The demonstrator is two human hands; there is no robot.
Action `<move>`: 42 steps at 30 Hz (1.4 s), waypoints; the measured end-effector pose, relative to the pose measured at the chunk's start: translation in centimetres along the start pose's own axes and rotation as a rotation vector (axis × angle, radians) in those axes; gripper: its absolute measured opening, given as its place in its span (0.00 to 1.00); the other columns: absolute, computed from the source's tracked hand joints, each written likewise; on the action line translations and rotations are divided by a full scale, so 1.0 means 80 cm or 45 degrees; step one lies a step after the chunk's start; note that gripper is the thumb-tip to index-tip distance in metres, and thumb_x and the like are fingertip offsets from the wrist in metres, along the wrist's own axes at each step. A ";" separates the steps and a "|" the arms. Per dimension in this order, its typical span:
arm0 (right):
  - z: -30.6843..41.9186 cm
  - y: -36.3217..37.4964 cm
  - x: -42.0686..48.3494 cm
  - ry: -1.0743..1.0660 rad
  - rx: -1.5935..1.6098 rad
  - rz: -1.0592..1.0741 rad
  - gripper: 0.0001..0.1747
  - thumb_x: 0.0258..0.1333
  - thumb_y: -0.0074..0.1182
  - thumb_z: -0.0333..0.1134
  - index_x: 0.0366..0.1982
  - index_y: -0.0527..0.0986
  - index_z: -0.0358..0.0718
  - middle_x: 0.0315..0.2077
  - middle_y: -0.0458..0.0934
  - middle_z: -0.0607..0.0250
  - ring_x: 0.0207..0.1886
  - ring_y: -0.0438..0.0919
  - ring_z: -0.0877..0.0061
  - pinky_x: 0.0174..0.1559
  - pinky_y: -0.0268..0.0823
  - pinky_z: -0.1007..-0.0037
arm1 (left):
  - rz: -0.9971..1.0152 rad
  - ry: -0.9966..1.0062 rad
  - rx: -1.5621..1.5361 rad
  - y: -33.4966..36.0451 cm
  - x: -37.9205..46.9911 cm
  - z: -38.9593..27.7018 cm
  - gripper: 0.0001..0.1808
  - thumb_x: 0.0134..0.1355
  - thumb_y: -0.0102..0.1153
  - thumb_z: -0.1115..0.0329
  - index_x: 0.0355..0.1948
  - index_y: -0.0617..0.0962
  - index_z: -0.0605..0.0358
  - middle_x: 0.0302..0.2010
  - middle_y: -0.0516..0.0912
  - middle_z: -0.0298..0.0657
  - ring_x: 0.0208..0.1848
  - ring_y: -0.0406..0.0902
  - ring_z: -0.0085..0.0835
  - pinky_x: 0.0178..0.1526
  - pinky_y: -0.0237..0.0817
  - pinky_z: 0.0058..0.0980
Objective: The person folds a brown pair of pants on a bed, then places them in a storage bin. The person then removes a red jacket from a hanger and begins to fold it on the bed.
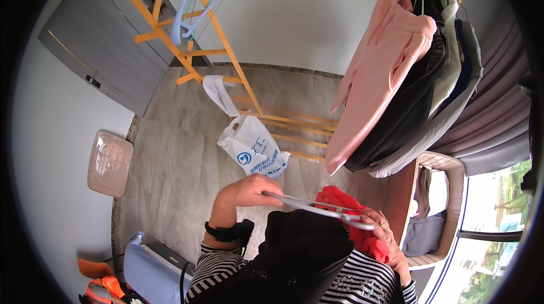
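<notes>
My left hand (257,190) grips one end of a grey clothes hanger (301,205), held in front of my chest. At its other end, the fingers of my right hand (381,228) close around the hanger and a red garment (335,197). The red cloth bunches behind the hanger and hangs below my right fingers. Part of it is hidden by the hanger and by a large black shape (306,236) before my striped top; I cannot tell what this black thing is.
A wooden clothes rack (225,47) bears blue hangers (182,15). Beneath it, a white plastic bag (255,146) lies on the floor. Pink trousers (382,66) hang right among other clothes. A beige basket (454,202) holds folded clothes by the window. A lid (110,163) leans left.
</notes>
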State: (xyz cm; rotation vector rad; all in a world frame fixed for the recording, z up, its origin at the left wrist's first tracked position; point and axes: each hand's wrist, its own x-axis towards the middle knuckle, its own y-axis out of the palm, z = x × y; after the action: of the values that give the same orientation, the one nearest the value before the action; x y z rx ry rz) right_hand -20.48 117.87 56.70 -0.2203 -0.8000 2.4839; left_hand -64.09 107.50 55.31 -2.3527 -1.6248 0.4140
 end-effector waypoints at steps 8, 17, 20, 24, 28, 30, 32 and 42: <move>0.004 -0.017 -0.032 0.166 0.308 0.174 0.41 0.56 0.67 0.46 0.71 0.70 0.50 0.77 0.58 0.55 0.81 0.52 0.51 0.78 0.51 0.55 | -0.588 -0.273 0.130 -0.050 -0.087 -0.060 0.10 0.66 0.67 0.70 0.45 0.86 0.65 0.31 0.87 0.36 0.31 0.82 0.24 0.37 0.71 0.23; -0.016 -0.023 -0.063 0.262 0.112 0.385 0.34 0.57 0.65 0.41 0.64 0.75 0.39 0.67 0.73 0.55 0.73 0.68 0.61 0.71 0.64 0.61 | -1.251 0.021 -0.086 -0.049 -0.092 -0.094 0.11 0.73 0.58 0.70 0.48 0.84 0.67 0.28 0.80 0.34 0.30 0.76 0.18 0.35 0.64 0.20; -0.016 -0.026 -0.069 0.274 0.153 0.356 0.33 0.57 0.65 0.41 0.64 0.75 0.39 0.66 0.73 0.55 0.72 0.69 0.61 0.71 0.64 0.61 | -1.506 0.034 -0.032 -0.051 -0.070 -0.114 0.12 0.75 0.57 0.68 0.49 0.84 0.67 0.27 0.78 0.32 0.31 0.74 0.18 0.36 0.64 0.20; -0.016 -0.024 -0.070 0.291 0.186 0.317 0.33 0.57 0.65 0.41 0.63 0.75 0.39 0.65 0.74 0.55 0.71 0.69 0.61 0.70 0.64 0.61 | -1.792 0.063 0.059 -0.074 -0.036 -0.143 0.15 0.76 0.56 0.64 0.50 0.84 0.67 0.27 0.77 0.30 0.31 0.72 0.17 0.38 0.64 0.20; -0.019 -0.019 -0.067 0.322 0.196 0.296 0.32 0.57 0.65 0.41 0.63 0.75 0.39 0.65 0.74 0.55 0.70 0.70 0.61 0.70 0.65 0.61 | -1.886 0.319 -0.119 -0.115 0.001 -0.164 0.16 0.77 0.55 0.62 0.52 0.83 0.65 0.28 0.76 0.29 0.30 0.71 0.17 0.39 0.64 0.20; -0.020 -0.017 -0.067 0.329 0.196 0.294 0.32 0.57 0.65 0.41 0.63 0.75 0.39 0.64 0.75 0.55 0.70 0.71 0.61 0.70 0.65 0.61 | -1.903 0.391 -0.193 -0.146 0.020 -0.175 0.16 0.77 0.54 0.62 0.52 0.83 0.65 0.28 0.76 0.29 0.30 0.71 0.17 0.39 0.64 0.21; -0.020 -0.016 -0.069 0.343 0.210 0.290 0.32 0.57 0.65 0.41 0.62 0.75 0.38 0.64 0.75 0.54 0.70 0.71 0.61 0.69 0.65 0.61 | -1.920 0.341 -0.189 -0.180 0.043 -0.184 0.16 0.77 0.54 0.62 0.51 0.84 0.65 0.28 0.76 0.29 0.31 0.72 0.18 0.39 0.65 0.22; -0.022 -0.007 -0.079 0.384 0.262 0.268 0.31 0.57 0.65 0.40 0.61 0.76 0.38 0.62 0.76 0.54 0.68 0.73 0.61 0.68 0.66 0.61 | -2.167 -0.113 0.394 -0.305 0.153 -0.177 0.19 0.72 0.50 0.56 0.39 0.82 0.63 0.30 0.85 0.47 0.34 0.83 0.41 0.42 0.71 0.40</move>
State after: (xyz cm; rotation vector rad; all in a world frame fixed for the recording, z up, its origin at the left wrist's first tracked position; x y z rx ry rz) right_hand -14.34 115.85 55.56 -0.6150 -0.4114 2.6172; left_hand -75.82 126.77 76.16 -0.2234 -2.5564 0.2832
